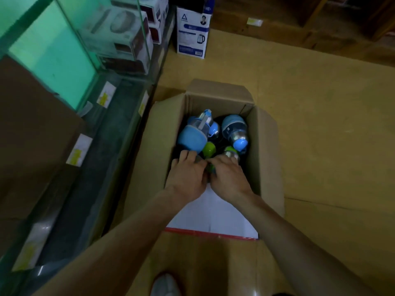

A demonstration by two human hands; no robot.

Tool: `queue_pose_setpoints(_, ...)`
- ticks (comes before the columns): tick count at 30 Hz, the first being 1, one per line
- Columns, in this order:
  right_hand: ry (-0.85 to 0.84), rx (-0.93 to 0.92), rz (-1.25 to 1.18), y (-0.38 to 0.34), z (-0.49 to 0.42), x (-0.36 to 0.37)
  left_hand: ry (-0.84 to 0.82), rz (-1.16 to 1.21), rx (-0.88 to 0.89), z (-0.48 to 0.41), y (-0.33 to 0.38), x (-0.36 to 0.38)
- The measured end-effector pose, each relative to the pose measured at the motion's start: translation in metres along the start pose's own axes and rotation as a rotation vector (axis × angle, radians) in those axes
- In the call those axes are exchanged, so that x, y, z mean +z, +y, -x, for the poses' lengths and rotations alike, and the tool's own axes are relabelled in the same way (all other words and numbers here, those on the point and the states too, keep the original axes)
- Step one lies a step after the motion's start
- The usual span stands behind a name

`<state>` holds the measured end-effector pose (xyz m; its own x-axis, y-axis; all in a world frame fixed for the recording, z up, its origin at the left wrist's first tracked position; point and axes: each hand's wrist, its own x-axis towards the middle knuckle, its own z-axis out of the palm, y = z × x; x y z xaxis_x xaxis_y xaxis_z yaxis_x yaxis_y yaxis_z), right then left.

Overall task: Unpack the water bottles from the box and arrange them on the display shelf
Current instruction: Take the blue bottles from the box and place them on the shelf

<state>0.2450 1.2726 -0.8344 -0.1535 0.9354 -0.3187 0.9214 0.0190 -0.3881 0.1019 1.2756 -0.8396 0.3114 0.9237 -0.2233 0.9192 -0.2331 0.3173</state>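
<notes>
Two arms in the box of bottles.
The left hand and right hand meet over a green bottle, fingers curled down; whether they grip it is hidden.

Below me the brown box stands open on the floor. Two blue bottles lie tipped inside, green bottles just beside them.
</notes>
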Motion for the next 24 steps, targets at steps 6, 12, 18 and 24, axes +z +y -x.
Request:
queue_pose_setpoints(6, 0.154, -0.09, 0.035, 0.017, 0.02, 0.017, -0.062, -0.118, 0.155, 0.016, 0.0, -0.006)
queue_pose_setpoints(12, 0.152, -0.16, -0.007, 0.016, 0.039, 0.019, -0.148, -0.161, 0.137, 0.032, 0.01, -0.02)
queue_pose_setpoints(18, 0.215, -0.22, 0.031, 0.004, 0.072, -0.002, -0.096, -0.144, 0.097, 0.058, 0.037, -0.052)
queue_pose_setpoints(24, 0.191, -0.293, 0.065, -0.002, 0.108, -0.028, -0.057, -0.122, 0.073, 0.097, 0.053, -0.075)
